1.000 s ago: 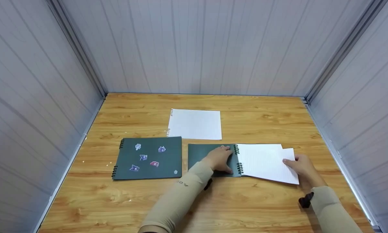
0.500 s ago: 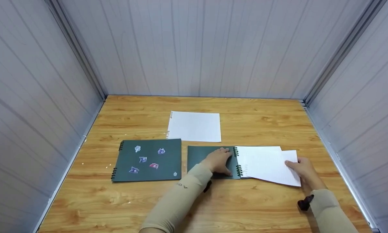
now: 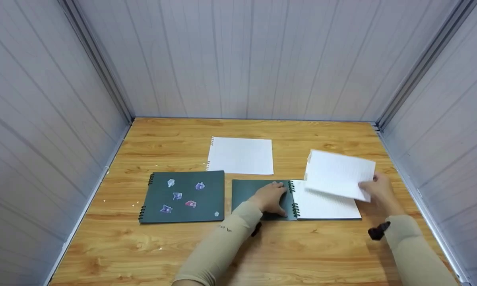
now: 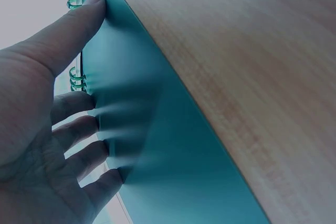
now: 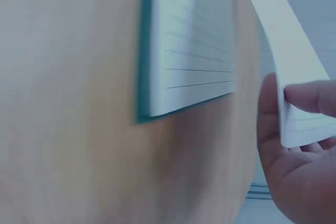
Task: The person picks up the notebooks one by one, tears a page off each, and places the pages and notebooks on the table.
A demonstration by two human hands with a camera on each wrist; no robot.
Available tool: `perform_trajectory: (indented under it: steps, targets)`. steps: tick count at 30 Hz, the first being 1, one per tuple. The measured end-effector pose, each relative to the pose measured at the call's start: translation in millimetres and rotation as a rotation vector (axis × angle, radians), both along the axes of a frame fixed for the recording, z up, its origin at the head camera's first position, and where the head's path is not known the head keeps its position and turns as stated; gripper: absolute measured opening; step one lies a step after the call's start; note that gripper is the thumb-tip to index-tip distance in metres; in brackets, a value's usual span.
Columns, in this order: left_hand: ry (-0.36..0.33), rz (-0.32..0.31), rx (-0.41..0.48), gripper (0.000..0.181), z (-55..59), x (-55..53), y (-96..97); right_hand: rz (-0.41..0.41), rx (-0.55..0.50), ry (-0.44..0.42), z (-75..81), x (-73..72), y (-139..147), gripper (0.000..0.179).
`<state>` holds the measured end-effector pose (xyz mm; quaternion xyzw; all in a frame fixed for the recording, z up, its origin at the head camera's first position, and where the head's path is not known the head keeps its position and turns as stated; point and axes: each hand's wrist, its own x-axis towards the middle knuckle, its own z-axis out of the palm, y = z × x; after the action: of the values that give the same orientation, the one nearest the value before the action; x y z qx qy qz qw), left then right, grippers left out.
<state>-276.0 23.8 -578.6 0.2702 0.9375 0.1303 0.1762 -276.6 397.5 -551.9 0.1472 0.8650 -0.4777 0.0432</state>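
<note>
An open spiral notebook [image 3: 326, 206] lies on the table, its dark green cover [image 3: 244, 188] folded out to the left and lined white pages on the right. My left hand [image 3: 268, 197] presses on that cover beside the green coil, fingers spread, as the left wrist view also shows. A loose sheet of paper [image 3: 338, 174] is pinched by its right edge between the thumb and fingers of my right hand [image 3: 379, 190]. The sheet is lifted over the notebook's upper right part, apart from the coil, and its left edge looks ragged.
Left of the open notebook lies a closed green spiral notebook [image 3: 183, 198] with several stickers. Behind them another torn-out sheet [image 3: 241, 155] rests flat on the wooden table [image 3: 143, 254]. Small paper scraps dot the left side. Pale panels [image 3: 246, 59] wall the table's back and sides.
The sheet in my right hand has come away from the coil and moved up and away from me, uncovering the page beneath. My left hand has stayed in place on the cover.
</note>
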Motion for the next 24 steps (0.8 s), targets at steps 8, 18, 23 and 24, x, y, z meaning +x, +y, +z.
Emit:
perform_trajectory:
  steps: [8,18,23,24]
  targets:
    - [-0.009,0.011,0.000,0.092,0.1,-0.5,0.5,-0.083,0.010,0.056,32.2,-49.5,-15,0.063]
    - [-0.001,0.018,-0.005,0.092,0.4,2.5,1.5,-0.039,0.059,0.142,16.0,-93.3,-47,0.052]
    - [0.005,0.010,-0.005,0.092,0.5,2.3,-0.3,-0.051,0.135,0.174,-3.2,-102.7,-56,0.043]
    - [0.004,0.012,-0.008,0.092,0.6,1.9,-0.7,-0.051,0.143,0.175,-7.3,-103.7,-58,0.041]
